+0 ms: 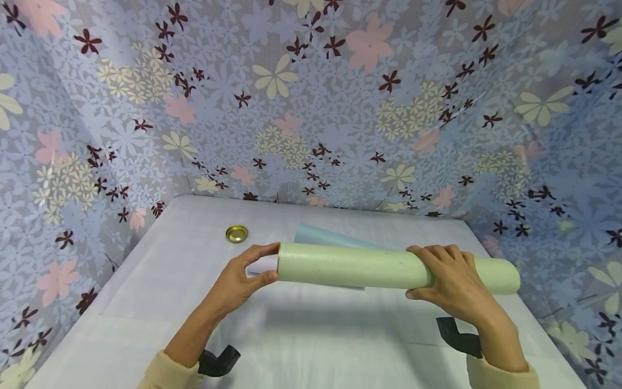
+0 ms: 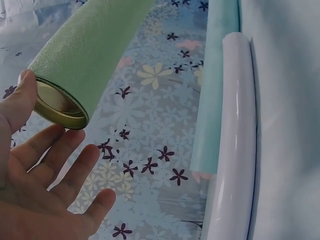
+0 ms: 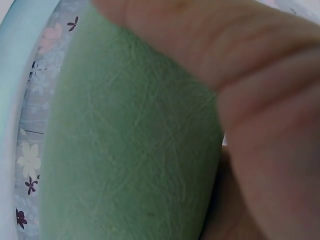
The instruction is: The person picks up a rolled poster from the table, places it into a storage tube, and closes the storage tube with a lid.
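Observation:
A long pale green tube is held sideways over the table by both hands. At its left end, my left hand spans the gold rim, with thumb and index finger on opposite sides. The left wrist view shows the recessed gold end between thumb and fingertips, the other fingers spread below. My right hand grips the tube nearer its right end, fingers over the top and thumb on the near side. In the right wrist view the textured green wall fills the middle.
A round gold lid lies on the white-covered table at the back left. Behind the tube lie a light blue roll and a glossy white roll, partly hidden in the head view. Flowered cloth surrounds the table's back and sides.

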Available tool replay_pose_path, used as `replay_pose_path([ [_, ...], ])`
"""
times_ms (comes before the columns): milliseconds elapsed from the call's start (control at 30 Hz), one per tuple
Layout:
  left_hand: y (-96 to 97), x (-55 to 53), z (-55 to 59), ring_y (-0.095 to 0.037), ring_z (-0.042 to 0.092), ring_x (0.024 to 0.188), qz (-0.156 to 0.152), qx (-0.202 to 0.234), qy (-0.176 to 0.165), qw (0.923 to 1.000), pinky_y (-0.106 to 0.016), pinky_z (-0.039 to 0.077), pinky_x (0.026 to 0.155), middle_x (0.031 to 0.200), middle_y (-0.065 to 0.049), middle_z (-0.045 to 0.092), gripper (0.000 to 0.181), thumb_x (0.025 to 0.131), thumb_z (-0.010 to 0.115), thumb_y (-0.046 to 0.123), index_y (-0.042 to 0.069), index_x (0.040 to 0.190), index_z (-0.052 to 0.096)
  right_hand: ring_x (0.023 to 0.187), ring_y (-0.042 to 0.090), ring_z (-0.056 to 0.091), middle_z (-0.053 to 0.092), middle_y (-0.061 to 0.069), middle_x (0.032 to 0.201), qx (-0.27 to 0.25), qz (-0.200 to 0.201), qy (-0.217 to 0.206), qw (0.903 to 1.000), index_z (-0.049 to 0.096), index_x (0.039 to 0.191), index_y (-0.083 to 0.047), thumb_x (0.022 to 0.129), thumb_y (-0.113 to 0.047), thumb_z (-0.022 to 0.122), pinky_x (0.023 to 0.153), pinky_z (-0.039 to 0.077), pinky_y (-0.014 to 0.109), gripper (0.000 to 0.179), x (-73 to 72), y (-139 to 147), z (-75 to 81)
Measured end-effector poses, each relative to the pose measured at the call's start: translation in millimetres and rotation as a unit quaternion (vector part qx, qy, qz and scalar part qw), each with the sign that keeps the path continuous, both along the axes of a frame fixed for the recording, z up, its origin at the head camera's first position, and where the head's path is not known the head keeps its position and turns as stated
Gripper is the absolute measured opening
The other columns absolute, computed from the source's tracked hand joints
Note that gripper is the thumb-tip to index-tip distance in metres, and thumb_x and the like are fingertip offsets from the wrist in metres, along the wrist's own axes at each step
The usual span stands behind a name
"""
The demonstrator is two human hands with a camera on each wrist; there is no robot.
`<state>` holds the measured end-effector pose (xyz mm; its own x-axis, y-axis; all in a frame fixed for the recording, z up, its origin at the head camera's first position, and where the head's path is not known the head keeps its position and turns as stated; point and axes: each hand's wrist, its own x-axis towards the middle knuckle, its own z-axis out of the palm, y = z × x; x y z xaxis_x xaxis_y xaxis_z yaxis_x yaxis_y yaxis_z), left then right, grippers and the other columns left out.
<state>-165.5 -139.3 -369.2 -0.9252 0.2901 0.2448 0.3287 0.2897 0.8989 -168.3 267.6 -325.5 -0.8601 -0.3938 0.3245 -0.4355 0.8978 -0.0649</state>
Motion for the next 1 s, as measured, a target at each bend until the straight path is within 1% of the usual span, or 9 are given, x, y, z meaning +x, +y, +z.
replay_pose_path([
  [133, -1.6, 0.7, 2.1, -0.023, 0.039, 0.136, -0.006, 0.002, 0.012, 0.9999, -0.063, 0.026, 0.108, 0.137, 0.005, 0.052, 0.056, 0.085, 0.069, 0.03, 0.034, 0.136, 0.047, 0.104, 0.036, 0.047, 0.059, 0.01, 0.118, -0.004, 0.002, 0.005, 1.0, 0.05, 0.131, -0.021, 0.06, -0.044, 0.085, 0.084, 0.031, 0.053, 0.083, 0.7, -1.3, 0.6],
  [333, -3.9, 3.5, 7.6, -0.022, 0.041, 0.136, -0.003, 0.001, 0.032, 0.9995, -0.054, 0.027, 0.112, 0.141, 0.001, 0.05, 0.058, 0.086, 0.069, 0.026, 0.027, 0.139, 0.045, 0.104, 0.035, 0.047, 0.059, 0.009, 0.119, -0.01, 0.007, 0.011, 0.9999, 0.05, 0.132, -0.021, 0.06, -0.045, 0.085, 0.084, 0.03, 0.052, 0.083, 0.6, -2.5, 0.3],
  [467, -6.0, 4.9, 11.8, -0.021, 0.042, 0.135, 0.007, 0.0, 0.047, 0.9989, -0.053, 0.028, 0.112, 0.143, 0.001, 0.049, 0.059, 0.086, 0.069, 0.024, 0.026, 0.139, 0.044, 0.104, 0.035, 0.047, 0.059, 0.009, 0.118, -0.013, 0.01, 0.017, 0.9997, 0.05, 0.132, -0.022, 0.06, -0.044, 0.085, 0.084, 0.03, 0.051, 0.083, 0.3, -3.4, 0.6],
  [567, -6.1, 6.6, 15.7, -0.022, 0.04, 0.137, 0.019, -0.002, 0.054, 0.9983, -0.055, 0.027, 0.112, 0.144, 0.002, 0.047, 0.06, 0.085, 0.07, 0.025, 0.029, 0.139, 0.044, 0.103, 0.034, 0.047, 0.059, 0.008, 0.117, -0.014, 0.01, 0.02, 0.9996, 0.05, 0.131, -0.022, 0.059, -0.043, 0.086, 0.083, 0.03, 0.05, 0.083, 0.3, -4.1, 0.3],
  [700, -3.6, 9.6, 21.7, -0.023, 0.037, 0.138, 0.037, -0.027, 0.085, 0.9954, -0.059, 0.028, 0.11, 0.145, 0.002, 0.045, 0.061, 0.085, 0.07, 0.025, 0.029, 0.139, 0.043, 0.103, 0.034, 0.047, 0.059, 0.009, 0.118, -0.014, 0.008, 0.015, 0.9998, 0.05, 0.131, -0.021, 0.059, -0.043, 0.086, 0.084, 0.03, 0.051, 0.083, 0.3, -5.5, -0.7],
  [800, 0.2, 12.3, 27.0, -0.024, 0.037, 0.138, 0.052, -0.059, 0.121, 0.9895, -0.058, 0.032, 0.108, 0.145, 0.001, 0.044, 0.063, 0.084, 0.071, 0.026, 0.027, 0.141, 0.042, 0.105, 0.035, 0.047, 0.059, 0.009, 0.119, -0.013, 0.007, 0.009, 0.9999, 0.05, 0.132, -0.021, 0.06, -0.044, 0.085, 0.085, 0.03, 0.052, 0.084, 0.1, -6.8, -1.1],
  [867, 3.3, 13.9, 30.1, -0.024, 0.039, 0.136, 0.062, -0.086, 0.149, 0.9831, -0.058, 0.034, 0.107, 0.145, 0.001, 0.044, 0.066, 0.084, 0.071, 0.028, 0.027, 0.142, 0.041, 0.105, 0.035, 0.047, 0.059, 0.009, 0.119, -0.013, 0.006, 0.005, 0.9999, 0.049, 0.132, -0.021, 0.06, -0.044, 0.085, 0.086, 0.03, 0.052, 0.084, 0.1, -7.5, -1.3],
  [933, 6.7, 14.6, 32.3, -0.024, 0.04, 0.135, 0.069, -0.112, 0.185, 0.974, -0.057, 0.034, 0.106, 0.144, 0.0, 0.045, 0.069, 0.082, 0.072, 0.029, 0.026, 0.143, 0.04, 0.105, 0.035, 0.047, 0.059, 0.009, 0.119, -0.013, 0.006, 0.004, 0.9999, 0.049, 0.132, -0.022, 0.06, -0.044, 0.085, 0.086, 0.029, 0.052, 0.083, 0.2, -8.4, -1.7],
  [1000, 10.4, 14.5, 33.6, -0.024, 0.041, 0.133, 0.074, -0.145, 0.234, 0.9586, -0.057, 0.033, 0.106, 0.143, -0.002, 0.046, 0.072, 0.079, 0.074, 0.031, 0.023, 0.142, 0.041, 0.105, 0.034, 0.047, 0.059, 0.009, 0.119, -0.012, 0.006, 0.003, 0.9999, 0.049, 0.132, -0.022, 0.06, -0.044, 0.085, 0.086, 0.029, 0.052, 0.084, 0.2, -9.5, -2.1],
])
